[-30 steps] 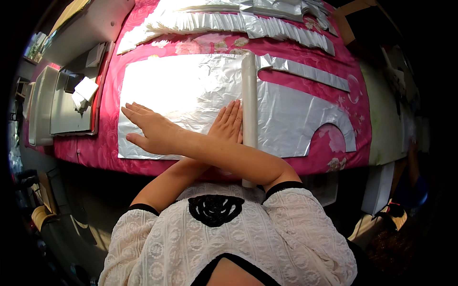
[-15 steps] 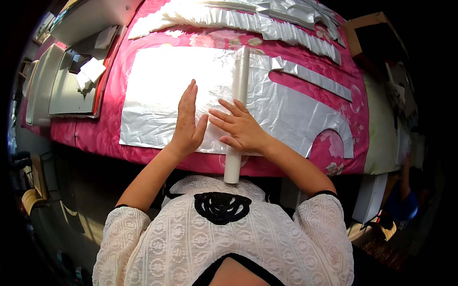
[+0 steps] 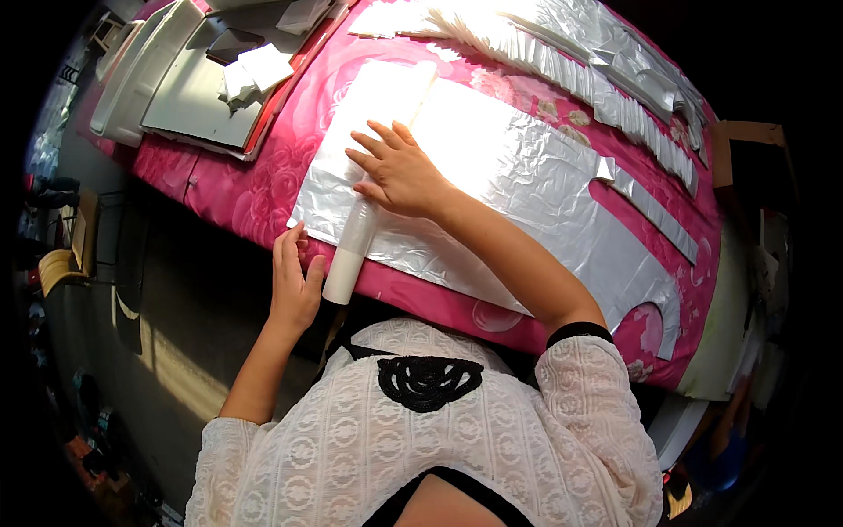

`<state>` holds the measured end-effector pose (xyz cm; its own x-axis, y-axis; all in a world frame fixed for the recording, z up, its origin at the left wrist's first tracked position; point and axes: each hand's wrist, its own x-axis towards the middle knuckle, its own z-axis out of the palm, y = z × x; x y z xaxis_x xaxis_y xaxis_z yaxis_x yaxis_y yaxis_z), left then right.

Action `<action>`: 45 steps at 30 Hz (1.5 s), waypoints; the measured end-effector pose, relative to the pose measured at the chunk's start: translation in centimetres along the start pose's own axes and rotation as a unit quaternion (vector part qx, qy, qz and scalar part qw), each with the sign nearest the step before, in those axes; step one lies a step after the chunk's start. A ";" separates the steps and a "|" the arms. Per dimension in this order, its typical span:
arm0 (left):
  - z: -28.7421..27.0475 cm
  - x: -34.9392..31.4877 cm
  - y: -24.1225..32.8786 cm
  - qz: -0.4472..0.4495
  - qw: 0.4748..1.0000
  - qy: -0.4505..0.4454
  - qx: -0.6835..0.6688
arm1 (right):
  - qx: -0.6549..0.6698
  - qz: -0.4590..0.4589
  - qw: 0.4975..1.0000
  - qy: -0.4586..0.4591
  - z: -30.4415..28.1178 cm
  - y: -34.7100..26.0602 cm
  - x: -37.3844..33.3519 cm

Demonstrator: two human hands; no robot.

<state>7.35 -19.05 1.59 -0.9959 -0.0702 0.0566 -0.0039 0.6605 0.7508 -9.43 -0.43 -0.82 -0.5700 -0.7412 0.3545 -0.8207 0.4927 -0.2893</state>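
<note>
Here my right hand (image 3: 399, 171) lies flat on the white roll (image 3: 364, 211), a little left of the frame's centre. Its fingers (image 3: 373, 140) are spread and nearly straight, pointing toward the upper left; the palm and fingertips press down on the roll without curling around it, so nothing is gripped. The roll runs on a slant from the upper middle of the frame down to the near edge of the table, and its lower end sticks out past the edge of the silver foil sheet (image 3: 527, 167).

My left hand (image 3: 294, 285) is lower and further left, at the table's near edge. Its fingers (image 3: 285, 250) are open and held loosely together, pointing up; the fingertips touch the lower left corner of the foil sheet, and the thumb side sits just beside the free end of the roll. I cannot tell whether the thumb actually touches the roll. That hand has hold of nothing either.

The foil sheet is crinkled and spreads across the pink flowered cloth (image 3: 237, 189) from the centre toward the right, where its edge is cut into a curve. Pleated foil strips (image 3: 606, 75) lie along the upper right of the frame. A grey tray (image 3: 189, 97) with folded white pieces (image 3: 250, 70) on it sits at the upper left.
</note>
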 end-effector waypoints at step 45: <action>4.5 -0.5 1.4 -0.319 0.694 -0.498 -0.409 | 0.508 0.492 0.707 -0.002 -11.4 11.0 -13.1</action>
<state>7.48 -14.71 -0.39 -0.3841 0.6684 -0.6369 -0.8269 0.0579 0.5594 -11.48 19.87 1.51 -0.8435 -0.2706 -0.4640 0.4255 0.1905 -0.8847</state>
